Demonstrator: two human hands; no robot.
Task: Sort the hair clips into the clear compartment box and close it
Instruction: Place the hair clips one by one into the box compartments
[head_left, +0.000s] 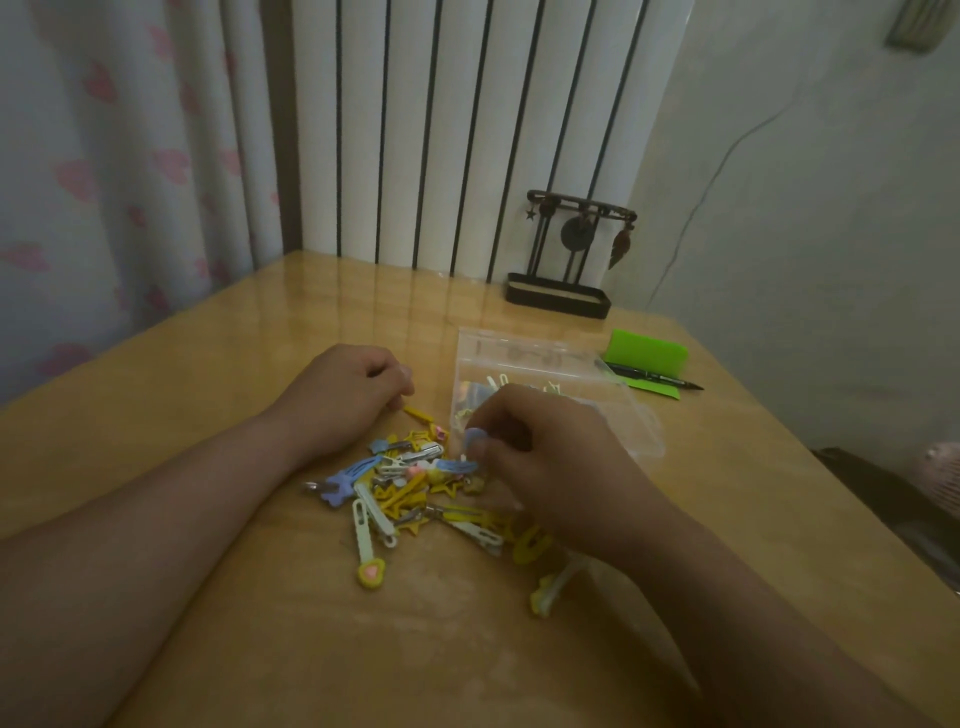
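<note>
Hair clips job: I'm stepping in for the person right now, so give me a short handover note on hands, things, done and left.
Left hand: grip closed on a yellow clip, low over the table.
Right hand: fingertips pinch a light blue clip beside the box.
Clear compartment box: open, right of the pile, a few clips already inside.
Pile of clips: yellow, blue and white, loose between the hands.
Left: sort the pile into compartments, then close the box.
</note>
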